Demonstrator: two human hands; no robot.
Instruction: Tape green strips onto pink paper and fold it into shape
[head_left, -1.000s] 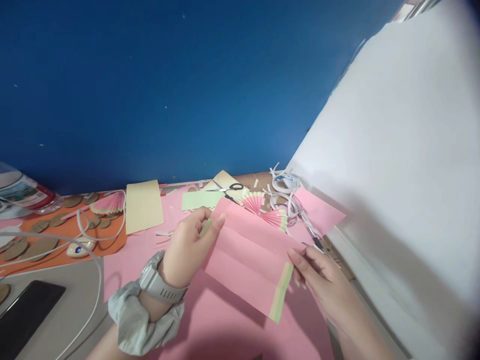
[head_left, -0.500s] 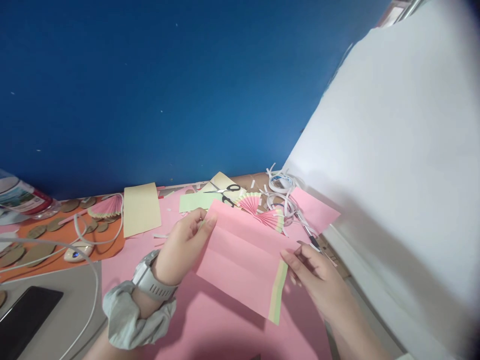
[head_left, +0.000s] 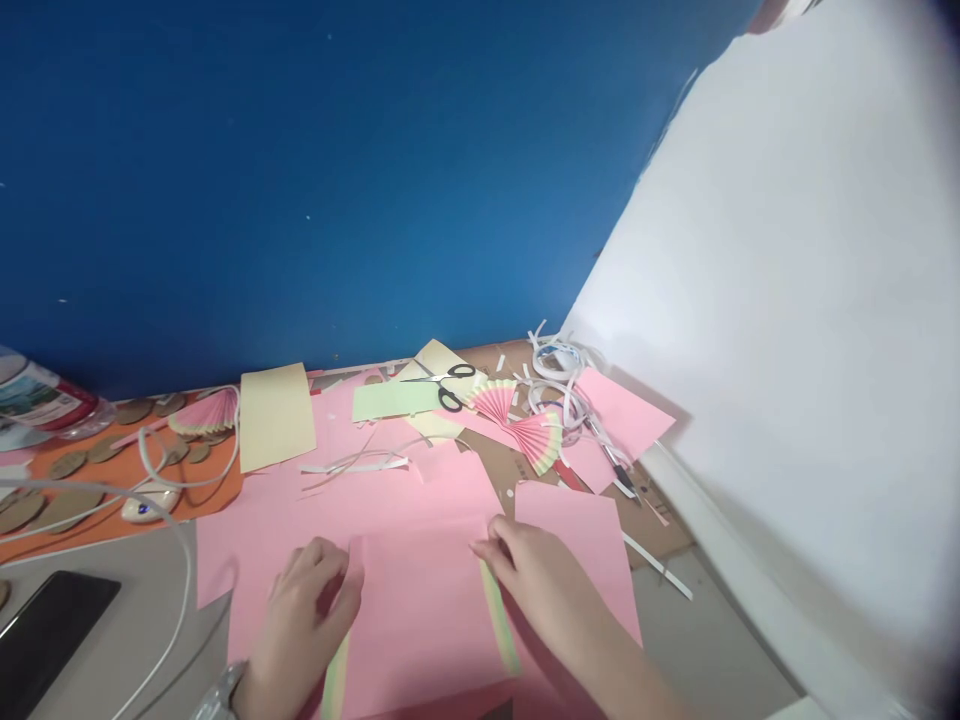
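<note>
Paper, pink with green and yellow bands along two opposite edges, lies between a person's two hands over larger pink sheets on a grey bench. The left hand, a watch at its wrist, is at the paper's left edge, fingers curled and thumb close by; whether it grips the edge cannot be told. The right hand meets the upper right corner, thumb and forefinger near each other; whether they pinch the paper cannot be made out either.

Beyond the hands, black-handled scissors lie by a green strip, with two pleated fans, pink with pale rims, just to their right. White strips tangle near a white panel, a pen slanting in front of them.

At left, a yellow card lies beside an orange sheet scattered with brown discs, a third fan and a cream gadget showing a blue light. A bottle is near the frame's edge, a black phone nearer the camera, and a blue wall rises behind.
</note>
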